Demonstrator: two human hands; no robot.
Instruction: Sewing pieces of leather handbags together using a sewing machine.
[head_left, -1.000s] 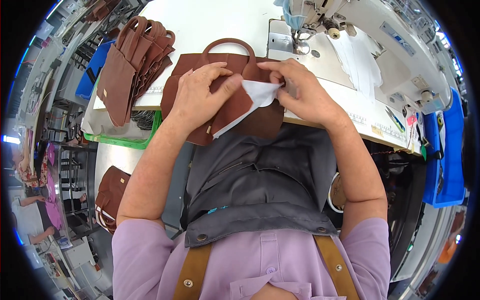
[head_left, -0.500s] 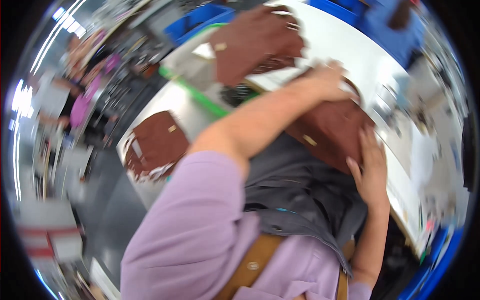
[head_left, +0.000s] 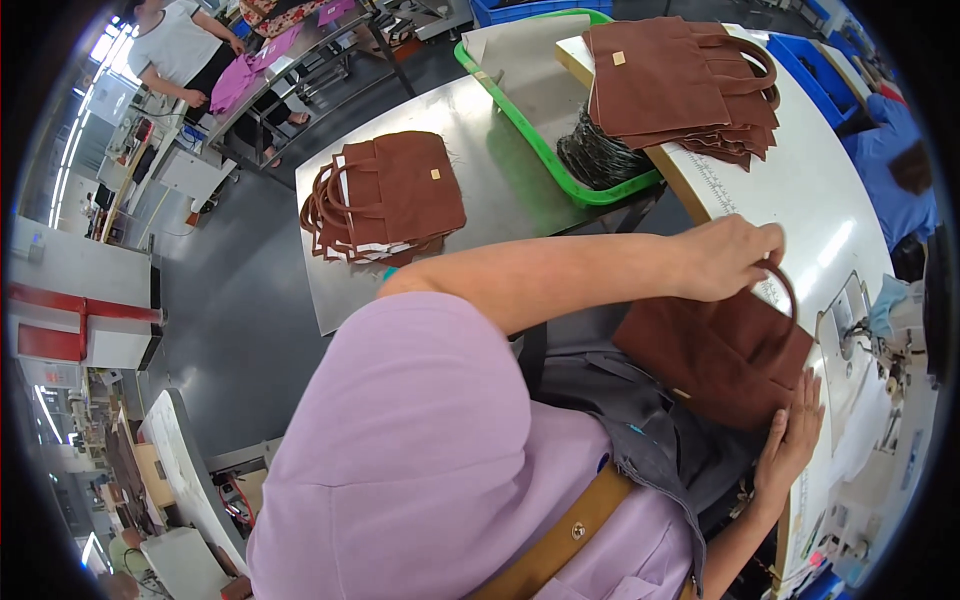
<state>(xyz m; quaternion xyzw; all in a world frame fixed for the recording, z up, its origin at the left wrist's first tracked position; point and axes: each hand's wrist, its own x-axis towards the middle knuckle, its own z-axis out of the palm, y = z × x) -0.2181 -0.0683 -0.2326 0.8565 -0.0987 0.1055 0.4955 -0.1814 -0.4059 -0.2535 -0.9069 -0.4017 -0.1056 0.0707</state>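
My left hand (head_left: 725, 258) reaches across me, fingers curled at the handle of a dark brown bag (head_left: 708, 355) lying over my apron at the table edge (head_left: 840, 215). My right hand (head_left: 792, 430) rests at the bag's right side, fingers stretched out along it. A stack of brown bag pieces with handles (head_left: 660, 80) lies on the white table beyond my left hand. A second brown stack (head_left: 400, 190) lies on the metal side table (head_left: 320, 295) to the left.
A green tray (head_left: 530, 130) holds grey sheet and black wrapped material. A sewing machine (head_left: 855, 320) stands at the right. Blue crates (head_left: 810, 75) are behind. A co-worker in blue (head_left: 895, 175) sits at the right; another in white (head_left: 180, 55) stands across the aisle.
The view has swung toward the left, showing the side table. My left hand has moved to the bag's handle; the bag's white underside, seen earlier, is hidden.
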